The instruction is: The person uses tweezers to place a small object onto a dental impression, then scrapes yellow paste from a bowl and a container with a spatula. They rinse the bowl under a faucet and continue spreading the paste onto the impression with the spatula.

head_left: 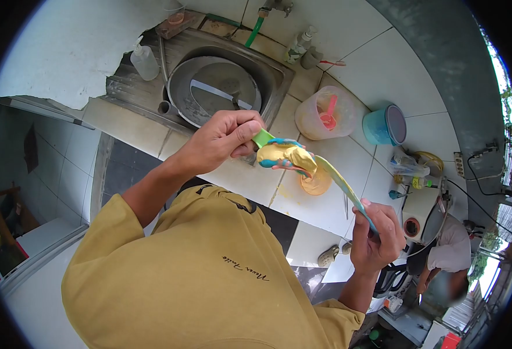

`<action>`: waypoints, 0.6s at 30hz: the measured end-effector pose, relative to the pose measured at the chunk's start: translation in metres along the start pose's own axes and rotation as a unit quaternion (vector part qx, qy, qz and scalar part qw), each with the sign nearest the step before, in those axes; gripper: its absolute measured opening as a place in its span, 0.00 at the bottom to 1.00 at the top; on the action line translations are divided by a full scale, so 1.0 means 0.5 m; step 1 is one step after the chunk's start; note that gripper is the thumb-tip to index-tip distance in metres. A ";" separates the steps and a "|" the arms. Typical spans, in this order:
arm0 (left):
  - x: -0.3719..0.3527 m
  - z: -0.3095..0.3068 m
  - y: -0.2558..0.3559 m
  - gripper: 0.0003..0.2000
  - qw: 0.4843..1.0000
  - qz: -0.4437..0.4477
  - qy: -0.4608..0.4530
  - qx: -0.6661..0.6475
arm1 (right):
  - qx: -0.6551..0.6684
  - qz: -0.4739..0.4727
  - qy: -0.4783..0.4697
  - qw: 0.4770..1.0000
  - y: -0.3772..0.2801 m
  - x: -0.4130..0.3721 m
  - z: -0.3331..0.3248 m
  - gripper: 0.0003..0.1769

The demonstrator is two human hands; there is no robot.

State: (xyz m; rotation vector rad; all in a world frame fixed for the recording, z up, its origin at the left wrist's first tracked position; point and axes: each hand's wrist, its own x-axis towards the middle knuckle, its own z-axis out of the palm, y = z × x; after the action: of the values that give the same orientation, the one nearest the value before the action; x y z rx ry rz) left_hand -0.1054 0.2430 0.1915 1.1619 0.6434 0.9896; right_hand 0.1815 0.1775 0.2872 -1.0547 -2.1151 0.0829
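Note:
My left hand is closed round the green handle of a spatula. Thick yellow cream covers its blue head. My right hand grips the lower end of a long, thin blue spatula, smeared with yellow. The far end of this second spatula reaches up to the cream, and seems to touch it. Beneath the two tools, a small round tub with orange-yellow contents stands on the white tiled counter. Yellow specks lie beside the tub.
A large metal basin sits in the sink at the back left. Along the wall stand a pink-white bucket with a red scoop and a blue lidded tub. A person bends at the far right.

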 end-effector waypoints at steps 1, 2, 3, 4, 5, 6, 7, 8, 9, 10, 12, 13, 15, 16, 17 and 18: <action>-0.001 -0.001 0.000 0.15 1.000 0.006 -0.003 0.009 | 0.000 -0.001 0.001 1.000 -0.001 0.003 -0.005 0.16; -0.002 -0.001 0.002 0.15 1.000 0.006 -0.003 0.011 | 0.012 0.012 0.009 1.000 -0.004 0.009 -0.013 0.14; -0.004 -0.001 0.005 0.15 1.000 0.005 -0.002 0.006 | 0.023 0.024 0.017 0.999 -0.007 0.015 -0.021 0.13; -0.005 0.000 0.008 0.15 1.000 0.004 0.000 0.002 | 0.023 0.024 0.019 0.999 -0.010 0.022 -0.029 0.13; -0.006 -0.001 0.010 0.15 1.000 0.005 -0.001 0.004 | -0.002 0.018 0.013 1.000 -0.013 0.031 -0.038 0.14; -0.007 -0.001 0.011 0.15 1.000 0.008 0.000 0.002 | -0.027 0.012 0.007 1.000 -0.016 0.040 -0.046 0.15; -0.008 -0.001 0.012 0.15 1.000 0.011 0.002 0.001 | -0.052 0.006 0.000 0.999 -0.020 0.047 -0.052 0.15; -0.010 -0.001 0.014 0.15 1.000 0.011 0.002 0.001 | -0.068 0.002 -0.005 0.998 -0.026 0.052 -0.056 0.17; -0.011 -0.002 0.016 0.15 1.000 0.015 0.004 0.006 | -0.068 0.001 -0.005 0.998 -0.027 0.056 -0.057 0.17; -0.012 -0.002 0.019 0.15 1.000 0.019 0.005 0.011 | -0.065 -0.018 -0.015 0.998 -0.027 0.060 -0.057 0.18; -0.016 -0.003 0.027 0.15 1.000 0.014 0.004 0.010 | -0.062 -0.037 -0.025 0.997 -0.030 0.069 -0.058 0.19; -0.018 -0.004 0.031 0.15 1.000 0.011 0.004 0.010 | -0.057 -0.046 -0.033 0.997 -0.035 0.073 -0.057 0.21; -0.019 -0.003 0.036 0.15 1.000 0.011 0.005 0.015 | -0.051 -0.056 -0.041 0.996 -0.043 0.082 -0.053 0.22; -0.021 -0.003 0.036 0.15 1.000 0.011 0.006 0.021 | -0.068 -0.062 -0.044 0.995 -0.047 0.085 -0.051 0.22; -0.022 -0.003 0.035 0.15 1.000 0.011 0.007 0.021 | -0.084 -0.068 -0.047 0.993 -0.048 0.087 -0.048 0.22; -0.023 -0.003 0.034 0.15 0.999 0.017 0.010 0.028 | -0.083 -0.068 -0.047 0.993 -0.047 0.089 -0.047 0.22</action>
State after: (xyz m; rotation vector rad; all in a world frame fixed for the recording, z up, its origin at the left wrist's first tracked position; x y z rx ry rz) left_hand -0.1169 0.2345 0.2062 1.2168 0.6721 1.0192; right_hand 0.1647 0.1874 0.3391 -1.0153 -2.3056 -0.1127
